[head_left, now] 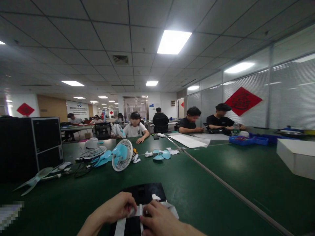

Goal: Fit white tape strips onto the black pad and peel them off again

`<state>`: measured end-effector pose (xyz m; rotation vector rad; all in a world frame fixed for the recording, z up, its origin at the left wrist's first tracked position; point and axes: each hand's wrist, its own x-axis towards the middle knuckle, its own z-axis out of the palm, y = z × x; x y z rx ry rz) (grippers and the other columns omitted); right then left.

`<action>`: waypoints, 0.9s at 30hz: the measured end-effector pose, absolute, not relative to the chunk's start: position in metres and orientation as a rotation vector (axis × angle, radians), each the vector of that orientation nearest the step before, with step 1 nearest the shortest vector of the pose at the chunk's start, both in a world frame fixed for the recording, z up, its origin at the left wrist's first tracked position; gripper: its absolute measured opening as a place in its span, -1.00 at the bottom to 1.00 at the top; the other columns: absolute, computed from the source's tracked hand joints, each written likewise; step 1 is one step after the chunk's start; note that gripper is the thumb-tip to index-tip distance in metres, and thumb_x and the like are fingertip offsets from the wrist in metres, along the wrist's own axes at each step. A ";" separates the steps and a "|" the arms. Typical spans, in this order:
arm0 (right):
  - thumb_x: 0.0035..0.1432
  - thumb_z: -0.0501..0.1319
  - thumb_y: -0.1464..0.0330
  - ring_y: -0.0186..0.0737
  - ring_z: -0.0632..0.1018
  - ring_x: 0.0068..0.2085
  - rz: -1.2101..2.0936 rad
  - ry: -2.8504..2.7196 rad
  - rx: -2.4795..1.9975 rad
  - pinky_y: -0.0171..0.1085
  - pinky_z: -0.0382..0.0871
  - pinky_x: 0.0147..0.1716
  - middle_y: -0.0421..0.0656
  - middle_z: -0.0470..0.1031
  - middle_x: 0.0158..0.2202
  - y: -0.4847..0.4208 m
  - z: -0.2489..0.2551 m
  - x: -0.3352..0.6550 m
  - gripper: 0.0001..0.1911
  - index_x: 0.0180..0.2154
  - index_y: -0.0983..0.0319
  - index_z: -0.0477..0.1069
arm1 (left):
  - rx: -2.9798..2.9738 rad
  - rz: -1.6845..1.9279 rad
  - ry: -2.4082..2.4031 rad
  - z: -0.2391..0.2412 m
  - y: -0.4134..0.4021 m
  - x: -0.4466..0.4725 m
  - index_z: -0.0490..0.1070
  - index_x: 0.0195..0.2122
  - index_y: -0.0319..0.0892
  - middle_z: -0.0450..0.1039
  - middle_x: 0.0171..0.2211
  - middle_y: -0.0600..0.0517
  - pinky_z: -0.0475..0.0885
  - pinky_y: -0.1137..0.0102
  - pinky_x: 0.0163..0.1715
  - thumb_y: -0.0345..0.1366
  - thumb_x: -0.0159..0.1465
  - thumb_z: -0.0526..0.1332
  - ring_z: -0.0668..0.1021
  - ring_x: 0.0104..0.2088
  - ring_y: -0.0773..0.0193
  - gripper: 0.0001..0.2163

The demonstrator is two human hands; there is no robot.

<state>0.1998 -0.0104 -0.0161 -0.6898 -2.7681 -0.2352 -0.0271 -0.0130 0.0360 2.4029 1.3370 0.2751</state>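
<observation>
A black flat object (145, 190) lies on the green table just in front of me, with white strips (120, 226) and crumpled white material (172, 209) on and around it. My left hand (119, 206) is closed over the white material, its fingers curled inward. What exactly its fingertips grip is hidden. Close beside it, my right hand (159, 218) has its fingers bent and pressed together at a narrow white strip (141, 226). A small white scrap (156, 197) rests on the black surface beyond the right fingers.
Beyond my hands lie a fan with blue blades (121, 154), a loose blue fan blade (161, 154) and cables (82, 168). A black computer case (48, 137) stands left. Blue trays (242, 140) and a white box (296, 157) are right. Several people sit across the table (216, 177) and behind.
</observation>
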 end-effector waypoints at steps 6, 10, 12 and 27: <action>0.21 0.09 0.08 -0.14 0.43 -0.09 -0.267 -2.786 -0.539 -0.22 0.30 -0.11 -0.12 0.46 -0.05 -0.004 -0.029 0.206 -0.60 -0.01 0.13 0.36 | 2.388 0.270 1.377 0.028 -0.008 -0.033 0.52 -0.24 -0.07 0.46 -0.28 0.09 0.25 0.54 -0.44 -0.44 0.06 0.05 0.44 -0.38 0.38 -0.68; 0.24 0.07 0.12 -0.15 0.42 -0.03 -0.108 -2.819 -0.521 -0.23 0.25 -0.04 -0.14 0.47 -0.02 -0.007 -0.017 0.207 -0.64 -0.02 0.12 0.38 | 2.325 0.279 1.382 0.024 -0.006 -0.034 0.49 -0.27 -0.12 0.47 -0.29 0.09 0.25 0.54 -0.48 -0.44 0.05 0.04 0.43 -0.40 0.39 -0.71; 0.25 0.06 0.17 -0.18 0.44 -0.04 0.023 -2.823 -0.543 -0.26 0.24 -0.03 -0.15 0.48 -0.03 -0.011 -0.005 0.208 -0.68 -0.06 0.13 0.43 | 2.306 0.278 1.377 0.024 -0.006 -0.034 0.48 -0.28 -0.14 0.47 -0.29 0.09 0.25 0.54 -0.47 -0.44 0.04 0.04 0.43 -0.40 0.38 -0.72; 0.19 0.08 0.35 -0.35 0.47 -0.38 0.521 -2.570 -1.041 -0.42 0.26 -0.38 -0.16 0.51 -0.33 0.002 0.038 0.242 -0.71 -0.41 0.28 0.55 | 2.068 0.140 1.492 0.039 -0.009 -0.048 0.49 -0.40 -0.16 0.49 -0.40 0.09 0.32 0.47 -0.43 -0.39 -0.06 0.18 0.50 -0.37 0.28 -0.82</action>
